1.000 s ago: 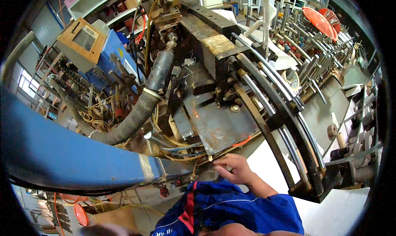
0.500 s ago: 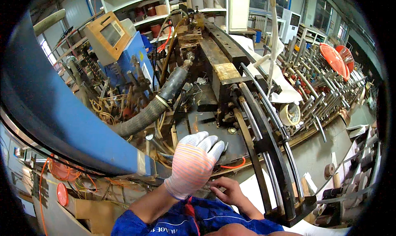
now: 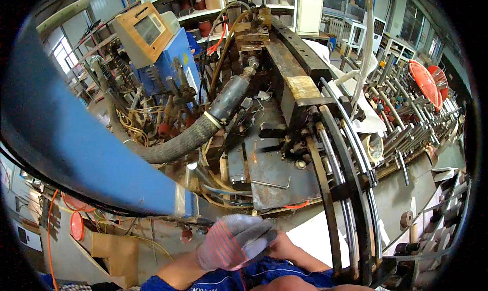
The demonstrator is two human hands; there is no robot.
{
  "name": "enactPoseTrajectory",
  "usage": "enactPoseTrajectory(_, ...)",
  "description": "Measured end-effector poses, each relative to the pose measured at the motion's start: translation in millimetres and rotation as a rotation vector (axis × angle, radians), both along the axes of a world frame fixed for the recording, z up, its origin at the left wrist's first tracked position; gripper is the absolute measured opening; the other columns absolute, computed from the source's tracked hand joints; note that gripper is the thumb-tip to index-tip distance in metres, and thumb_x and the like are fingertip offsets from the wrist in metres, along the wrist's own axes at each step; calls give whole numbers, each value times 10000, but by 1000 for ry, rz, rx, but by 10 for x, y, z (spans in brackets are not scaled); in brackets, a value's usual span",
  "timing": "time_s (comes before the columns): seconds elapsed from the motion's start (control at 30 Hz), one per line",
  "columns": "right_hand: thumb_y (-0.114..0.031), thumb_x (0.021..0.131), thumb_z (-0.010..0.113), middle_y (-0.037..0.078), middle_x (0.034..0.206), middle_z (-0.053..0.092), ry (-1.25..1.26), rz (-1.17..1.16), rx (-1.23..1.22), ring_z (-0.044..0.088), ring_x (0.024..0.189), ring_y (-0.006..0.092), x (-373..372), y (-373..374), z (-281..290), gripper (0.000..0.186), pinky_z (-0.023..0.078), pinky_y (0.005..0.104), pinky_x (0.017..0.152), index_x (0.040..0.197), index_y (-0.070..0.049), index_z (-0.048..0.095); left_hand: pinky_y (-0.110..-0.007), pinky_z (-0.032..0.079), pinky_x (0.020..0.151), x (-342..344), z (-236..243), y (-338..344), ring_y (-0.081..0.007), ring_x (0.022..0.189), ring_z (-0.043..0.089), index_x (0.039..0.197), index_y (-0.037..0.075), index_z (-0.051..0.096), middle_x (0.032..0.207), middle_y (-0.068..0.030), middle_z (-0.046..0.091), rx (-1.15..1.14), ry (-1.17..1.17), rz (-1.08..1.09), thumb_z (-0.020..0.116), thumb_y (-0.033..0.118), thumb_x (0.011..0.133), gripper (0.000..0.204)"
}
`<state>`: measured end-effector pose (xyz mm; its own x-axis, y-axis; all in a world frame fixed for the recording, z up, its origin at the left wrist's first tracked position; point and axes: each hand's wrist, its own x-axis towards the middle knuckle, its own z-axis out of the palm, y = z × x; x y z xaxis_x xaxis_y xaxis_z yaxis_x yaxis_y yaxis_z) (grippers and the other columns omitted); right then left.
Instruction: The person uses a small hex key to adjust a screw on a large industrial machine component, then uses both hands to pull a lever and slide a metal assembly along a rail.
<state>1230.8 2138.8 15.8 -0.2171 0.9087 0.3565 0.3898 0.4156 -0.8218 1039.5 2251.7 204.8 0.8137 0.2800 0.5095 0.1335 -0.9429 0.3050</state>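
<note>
My left hand (image 3: 229,242), in a white knitted glove with orange stripes, is close to my body with its fingers bent and pressed together. Bare and partly hidden behind the glove, my right hand (image 3: 285,248) meets it at the fingertips. Blur and overlap conceal whatever may lie between them. Beyond the hands, a thin L-shaped metal rod (image 3: 272,185) like a hex key lies on a grey metal plate (image 3: 274,202) of the machine. A braided hose (image 3: 188,143) with a black cylinder (image 3: 229,99) runs across to the left of that plate.
A blue machine arm (image 3: 117,159) curves along my left. Long steel rails (image 3: 345,204) stand close on my right. Farther off are a control box with a screen (image 3: 147,31), racks of metal rods (image 3: 394,105) and red baskets (image 3: 426,82). A cardboard box (image 3: 119,250) sits lower left.
My gloved left hand has drawn back from over the metal plate to my right hand near my body, uncovering the L-shaped rod. The whole view has shifted a little.
</note>
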Motion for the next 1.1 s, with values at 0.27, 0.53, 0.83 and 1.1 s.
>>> enactPoseTrajectory(0.27, -259, 903, 793, 155, 997, 750, 63, 215, -108, 732, 865, 325, -1029, 144, 249, 287, 594, 395, 751, 1106, -62, 752, -425, 562, 726, -1477, -338, -658, -290, 874, 708, 1091, 91, 748, 1061, -78, 752, 128, -92, 346, 797, 228, 787, 337)
enactPoseTrajectory(0.53, -185, 888, 778, 163, 983, 748, 11, 594, -188, 741, 892, 297, -2811, -90, 480, 230, 579, 368, 804, 1060, -32, 757, -434, 565, 785, -3226, -987, -1831, -317, 909, 715, 1086, 112, 768, 1034, -98, 762, 99, -356, 1071, 744, 152, 893, 199)
enactPoseTrajectory(0.83, -48, 864, 760, 113, 883, 715, -169, 979, -308, 688, 807, 202, -4405, -870, 301, 193, 552, 318, 766, 1054, -16, 745, -446, 545, 965, -4610, -3115, -3528, -367, 1100, 682, 1184, 136, 756, 1176, -159, 735, -854, -346, 1875, 582, 400, 997, 367)
enactPoseTrajectory(1.1, -44, 811, 798, 128, 956, 749, -124, 1589, -309, 711, 874, 223, -5840, -824, 1147, 340, 555, 343, 826, 1140, 18, 738, -462, 531, 979, -4931, -3740, -4823, -388, 1131, 666, 1172, 105, 740, 1210, -191, 715, -1356, -546, 2008, 559, 482, 960, 469)
